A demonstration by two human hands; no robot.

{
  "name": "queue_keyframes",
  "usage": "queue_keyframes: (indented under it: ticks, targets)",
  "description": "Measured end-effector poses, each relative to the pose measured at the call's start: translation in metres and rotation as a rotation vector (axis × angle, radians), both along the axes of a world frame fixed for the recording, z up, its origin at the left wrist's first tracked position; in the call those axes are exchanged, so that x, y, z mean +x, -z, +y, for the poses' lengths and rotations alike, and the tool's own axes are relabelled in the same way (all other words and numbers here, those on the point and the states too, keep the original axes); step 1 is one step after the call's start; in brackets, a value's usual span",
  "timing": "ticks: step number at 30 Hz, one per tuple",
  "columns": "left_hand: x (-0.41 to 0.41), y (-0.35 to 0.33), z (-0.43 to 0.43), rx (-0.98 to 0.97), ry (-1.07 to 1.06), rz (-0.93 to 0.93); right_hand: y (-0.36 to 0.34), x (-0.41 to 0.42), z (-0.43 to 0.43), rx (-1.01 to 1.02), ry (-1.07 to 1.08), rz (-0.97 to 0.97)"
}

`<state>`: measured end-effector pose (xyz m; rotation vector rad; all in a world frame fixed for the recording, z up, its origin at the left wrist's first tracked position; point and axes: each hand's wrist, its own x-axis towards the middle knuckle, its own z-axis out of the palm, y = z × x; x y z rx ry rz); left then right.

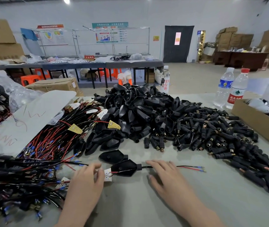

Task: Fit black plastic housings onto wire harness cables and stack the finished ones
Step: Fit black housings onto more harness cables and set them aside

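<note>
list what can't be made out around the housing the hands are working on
Head view:
- Left hand: its fingers cover the near edge of the white board, so it is unclear whether they pinch it or just touch it.
- Right hand: lies flat over the cable leaving the black housing; any contact underneath is hidden.
- Wire harness pile: cut off by the left edge.
- Cardboard box: cut off by the right edge.

Left hand [88,176] and right hand [164,175], both bare to the forearms, fingers [154,163] slim, nails short.
</note>
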<state>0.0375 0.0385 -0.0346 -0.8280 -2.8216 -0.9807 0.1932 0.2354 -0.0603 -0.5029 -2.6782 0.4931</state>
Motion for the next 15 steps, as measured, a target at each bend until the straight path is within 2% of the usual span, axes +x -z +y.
queue_keyframes:
  ticks: [2,8,11,15]
  targets:
    - [-0.002,-0.003,-0.004,0.094,0.055,-0.111,0.002,0.0,0.0,-0.011,-0.004,0.013]
    - [-0.001,-0.01,0.006,0.57,0.167,-0.46,0.0,0.001,0.003,-0.034,0.02,0.039]
    - [0.006,-0.006,0.015,0.639,0.172,-0.589,0.001,0.0,0.002,-0.03,0.004,0.034]
    - [0.012,-0.001,0.02,0.675,0.165,-0.63,0.002,-0.003,0.0,-0.024,-0.016,0.045]
